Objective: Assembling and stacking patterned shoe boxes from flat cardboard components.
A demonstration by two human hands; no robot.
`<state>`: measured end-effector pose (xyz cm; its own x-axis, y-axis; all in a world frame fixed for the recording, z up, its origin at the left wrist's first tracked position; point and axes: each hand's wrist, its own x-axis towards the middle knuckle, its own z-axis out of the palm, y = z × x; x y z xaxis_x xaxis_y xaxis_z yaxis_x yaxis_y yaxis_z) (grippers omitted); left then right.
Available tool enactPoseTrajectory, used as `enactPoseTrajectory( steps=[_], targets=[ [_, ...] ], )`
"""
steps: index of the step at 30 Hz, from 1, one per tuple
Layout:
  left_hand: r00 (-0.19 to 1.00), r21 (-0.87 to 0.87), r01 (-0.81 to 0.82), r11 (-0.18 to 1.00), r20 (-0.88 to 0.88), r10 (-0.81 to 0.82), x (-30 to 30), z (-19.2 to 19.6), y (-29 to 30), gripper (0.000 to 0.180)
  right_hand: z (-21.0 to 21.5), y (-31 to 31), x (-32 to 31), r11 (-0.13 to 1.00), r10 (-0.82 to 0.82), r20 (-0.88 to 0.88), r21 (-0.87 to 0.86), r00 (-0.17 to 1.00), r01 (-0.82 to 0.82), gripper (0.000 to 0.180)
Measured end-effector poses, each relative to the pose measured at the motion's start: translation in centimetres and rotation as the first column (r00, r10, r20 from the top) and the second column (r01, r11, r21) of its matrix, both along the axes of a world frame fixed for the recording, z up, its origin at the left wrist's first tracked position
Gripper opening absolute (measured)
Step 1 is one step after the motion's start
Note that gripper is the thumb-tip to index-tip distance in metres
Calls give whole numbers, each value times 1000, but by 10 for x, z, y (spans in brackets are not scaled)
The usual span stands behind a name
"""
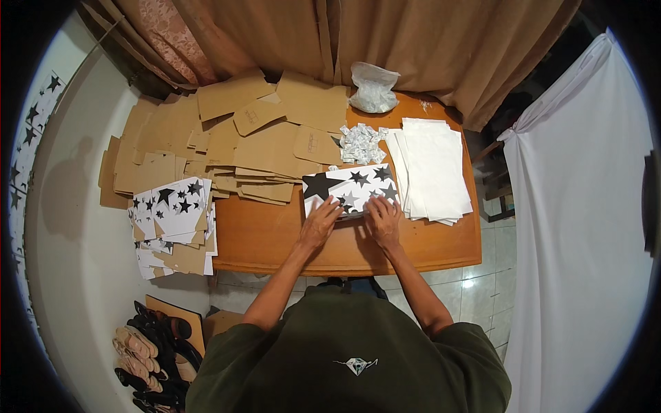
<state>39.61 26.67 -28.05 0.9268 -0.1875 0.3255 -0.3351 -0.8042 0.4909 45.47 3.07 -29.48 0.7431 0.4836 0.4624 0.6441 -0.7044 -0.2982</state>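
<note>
A shoebox-shaped box (358, 180), white with black and grey stars, rests near the middle of the wooden table. My left hand (321, 221) closes on its near edge left of centre, with fingers on the top face. Farther right along that same edge, my right hand (383, 219) has its bent fingers on the box as well. A dark strip shows along the near side between the hands. The fingers partly cover the star print, and the inside of the box is hidden.
Brown cardboard sheets (265, 148) pile up at the left and back. Star-printed pieces (177, 230) overhang the table's left end. Small silvery packets (362, 143) lie behind the box, beside a clear plastic bag (374, 89). White sheets (434, 168) are stacked right. Shoes (148, 351) stand lower left.
</note>
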Motion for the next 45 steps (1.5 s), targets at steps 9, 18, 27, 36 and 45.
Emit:
enactPoseTrajectory(
  steps=[9,18,27,36,45],
  targets=[
    [999,64,-47,997,-2,47,1,4,15,39,9,-3,20,999,-32,99,-39,995,36,31],
    [995,13,-102,995,24,102,5,8,3,26,6,-4,20,1000,-6,86,-11,996,7,29],
    [995,63,-100,993,2,100,0,-10,1,26,8,-7,21,1000,24,56,-21,998,-23,28],
    [998,-33,-63,997,-34,62,-2,-1,17,32,3,-9,19,1000,12,21,-6,1000,-12,28],
    [998,-21,-53,998,19,53,-10,-13,24,37,0,-8,18,1000,15,24,-1,1000,-15,29]
  ],
)
